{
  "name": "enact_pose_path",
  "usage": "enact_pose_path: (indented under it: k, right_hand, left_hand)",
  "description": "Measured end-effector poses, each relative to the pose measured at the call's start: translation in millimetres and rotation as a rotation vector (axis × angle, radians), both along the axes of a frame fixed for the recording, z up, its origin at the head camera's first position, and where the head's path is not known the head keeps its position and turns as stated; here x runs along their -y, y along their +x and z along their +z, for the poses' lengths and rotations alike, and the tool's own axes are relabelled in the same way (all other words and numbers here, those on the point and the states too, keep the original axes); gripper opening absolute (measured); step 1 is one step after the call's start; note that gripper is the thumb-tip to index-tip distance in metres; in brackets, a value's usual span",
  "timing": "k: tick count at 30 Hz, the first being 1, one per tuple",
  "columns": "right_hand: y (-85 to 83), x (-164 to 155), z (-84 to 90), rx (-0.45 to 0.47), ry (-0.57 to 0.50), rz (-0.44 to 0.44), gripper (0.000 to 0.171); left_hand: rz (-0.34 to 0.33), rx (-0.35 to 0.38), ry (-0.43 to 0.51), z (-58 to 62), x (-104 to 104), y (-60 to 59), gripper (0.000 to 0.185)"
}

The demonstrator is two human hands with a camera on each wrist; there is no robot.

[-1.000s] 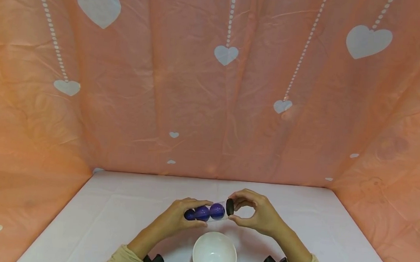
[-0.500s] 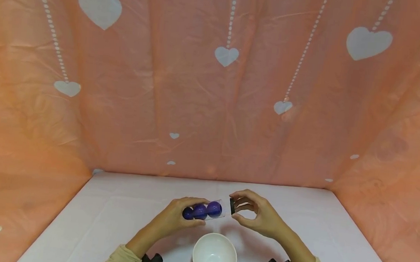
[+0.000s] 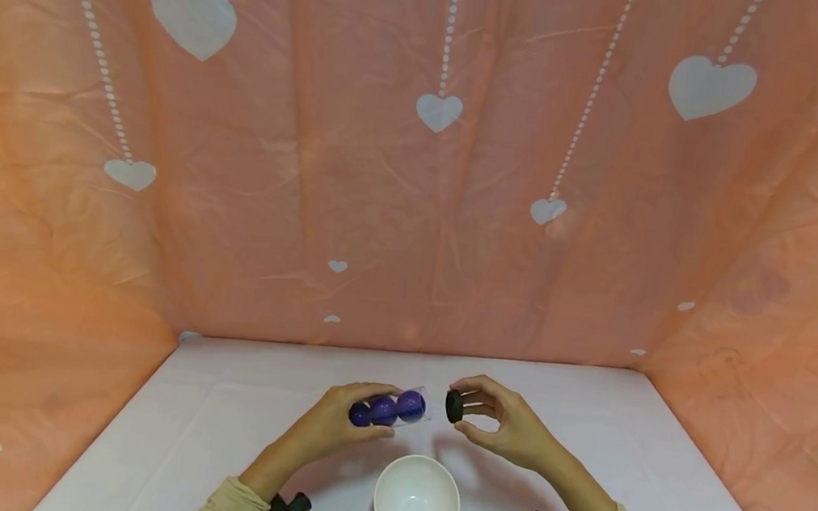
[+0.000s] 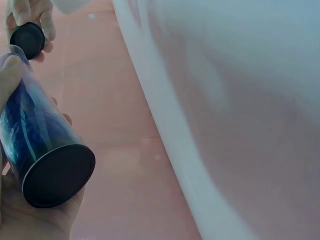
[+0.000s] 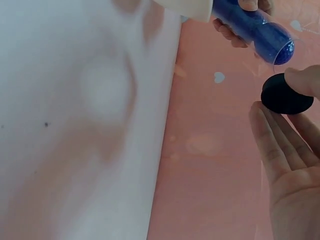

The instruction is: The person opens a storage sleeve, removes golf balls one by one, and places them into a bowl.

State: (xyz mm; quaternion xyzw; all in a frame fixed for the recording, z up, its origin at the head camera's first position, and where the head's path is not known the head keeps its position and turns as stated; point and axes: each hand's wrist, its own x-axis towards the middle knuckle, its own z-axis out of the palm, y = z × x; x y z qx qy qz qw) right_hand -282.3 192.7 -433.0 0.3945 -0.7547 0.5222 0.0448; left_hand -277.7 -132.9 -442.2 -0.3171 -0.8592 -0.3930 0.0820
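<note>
A peach-pink cloth backdrop [image 3: 417, 167] printed with white hearts hangs behind and along both sides of the table [image 3: 219, 417], which is covered in a pale pinkish-white sheet with fold creases. Near the middle of the table's front edge stands a white bowl [image 3: 417, 501], round and empty as far as the head view shows; it sits below and between the two forearms, touching neither. Nothing lies between the hands and the bowl.

The left hand [image 3: 333, 422] is held above the table, just behind the bowl, with its grip wrapped around a clear plastic tube [image 3: 390, 409] lying roughly level, mouth pointing toward the right hand. Inside are three blue-purple balls [image 3: 410, 405] in a row (the left wrist view shows them only as a blue blur through the wall). The tube's far end carries a black base cap [image 4: 58, 175], seated against the palm side. Its mouth is uncovered.

The right hand [image 3: 507, 428] hovers just beside the tube's mouth, apart from it. Its grip pinches a small round black lid [image 3: 454, 405] between thumb and fingertips, the other fingers loosely curved. The lid's flat face is turned toward the tube, with a small gap between them
</note>
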Motion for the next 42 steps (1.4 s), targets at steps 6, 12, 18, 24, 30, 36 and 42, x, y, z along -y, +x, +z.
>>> enact_pose_path:
  k: [6,12,18,24,30,36,42]
  right_hand:
    - [0.8,-3.5,-1.3,0.019,0.005,-0.022,0.05]
    - [-1.0,-8.2,-9.6,-0.023,0.019,-0.057,0.048]
    - [-3.0,-15.6,-21.6,-0.055,0.071,-0.113,0.046]
    - [-3.6,-20.0,-26.6,-0.063,0.116,-0.16,0.043]
    - [-3.3,-25.1,-28.1,-0.019,0.174,-0.216,0.04]
    - [-7.0,-28.7,-31.8,0.094,0.218,-0.213,0.04]
    - [-10.0,-30.1,-36.4,0.113,0.25,-0.205,0.039]
  left_hand:
    - [0.006,0.011,0.011,3.4,3.3,2.1,0.054]
    - [0.015,0.036,0.014,3.9,7.8,4.3,0.055]
    - [0.012,0.085,0.017,2.8,11.1,5.8,0.056]
    - [0.01,0.07,0.031,3.3,10.5,5.6,0.055]
    - [0.003,0.038,0.017,3.4,9.3,4.6,0.054]
    - [0.001,0.06,0.027,5.2,10.3,6.3,0.055]
    - [0.008,0.035,0.026,4.3,9.2,5.4,0.056]
